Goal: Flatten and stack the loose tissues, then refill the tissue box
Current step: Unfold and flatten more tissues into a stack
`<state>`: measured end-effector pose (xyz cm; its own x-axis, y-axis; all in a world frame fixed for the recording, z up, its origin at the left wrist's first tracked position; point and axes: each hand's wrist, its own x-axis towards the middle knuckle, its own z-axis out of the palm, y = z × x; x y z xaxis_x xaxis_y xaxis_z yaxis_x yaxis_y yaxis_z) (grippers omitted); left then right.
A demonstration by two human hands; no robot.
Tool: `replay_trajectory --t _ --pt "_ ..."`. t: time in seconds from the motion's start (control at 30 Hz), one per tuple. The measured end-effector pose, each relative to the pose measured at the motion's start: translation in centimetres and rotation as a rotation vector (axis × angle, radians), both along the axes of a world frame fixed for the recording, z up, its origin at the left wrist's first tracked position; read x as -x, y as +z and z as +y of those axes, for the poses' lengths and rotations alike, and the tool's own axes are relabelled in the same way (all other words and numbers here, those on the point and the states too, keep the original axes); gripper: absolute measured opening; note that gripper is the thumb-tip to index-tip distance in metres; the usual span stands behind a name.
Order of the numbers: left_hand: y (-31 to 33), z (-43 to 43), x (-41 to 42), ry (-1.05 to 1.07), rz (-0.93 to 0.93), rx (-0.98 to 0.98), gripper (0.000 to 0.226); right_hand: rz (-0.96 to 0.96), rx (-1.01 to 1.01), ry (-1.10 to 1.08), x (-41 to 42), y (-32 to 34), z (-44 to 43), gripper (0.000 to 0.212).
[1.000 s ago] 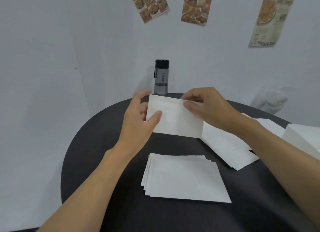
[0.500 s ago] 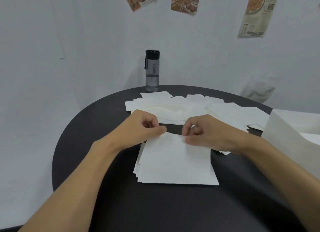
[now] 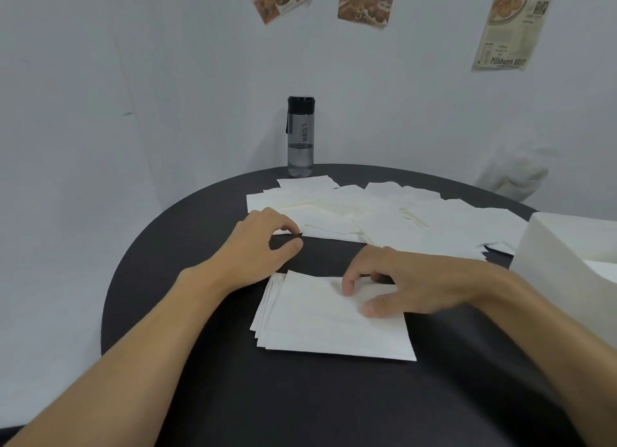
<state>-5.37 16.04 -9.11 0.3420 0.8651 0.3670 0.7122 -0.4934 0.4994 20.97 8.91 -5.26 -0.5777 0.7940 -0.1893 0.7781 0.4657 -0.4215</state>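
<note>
Your right hand (image 3: 400, 288) rests on the neat stack of tissues (image 3: 327, 329) at the middle of the round dark worktop (image 3: 187, 329), fingers loosely bent, fingertips and thumb touching the top sheet, gripping nothing. Your left hand (image 3: 263, 242) hovers just beyond the stack, loosely curled and empty, beside the near corner of the loose tissues (image 3: 384, 212) spread across the far side. A white box (image 3: 561, 263) stands at right, a grey water bottle (image 3: 300, 136) behind.

The right edge cuts off our tissue box (image 3: 554, 246); our right hand (image 3: 410, 283) hides the far right corner of the stack (image 3: 317, 329); we cannot read the small print on the poster (image 3: 514, 25).
</note>
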Motion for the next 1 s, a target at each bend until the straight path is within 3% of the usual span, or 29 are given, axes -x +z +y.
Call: replay_trajectory --t 0.13,0.33,0.57,0.7,1.0 --pt "-0.6 1.8 -0.1 0.111 0.078 -0.108 0.026 0.07 -0.009 -0.01 0.6 -0.6 0.2 0.016" --pt "-0.3 6.4 1.2 0.233 0.091 -0.112 0.032 0.401 -0.256 -0.2 3.2 -3.7 1.0 0.008" --pt "-0.1 11.3 1.8 0.241 0.083 0.052 0.037 0.381 -0.316 -0.191 3.4 -4.7 1.8 0.021" --pt "0.2 12.2 2.0 0.261 0.17 -0.02 0.016 0.373 -0.324 -0.182 3.4 -4.7 1.8 0.023" --pt "1.9 10.7 1.7 0.225 0.167 -0.297 0.027 0.358 -0.331 -0.177 3.4 -4.6 1.5 0.024"
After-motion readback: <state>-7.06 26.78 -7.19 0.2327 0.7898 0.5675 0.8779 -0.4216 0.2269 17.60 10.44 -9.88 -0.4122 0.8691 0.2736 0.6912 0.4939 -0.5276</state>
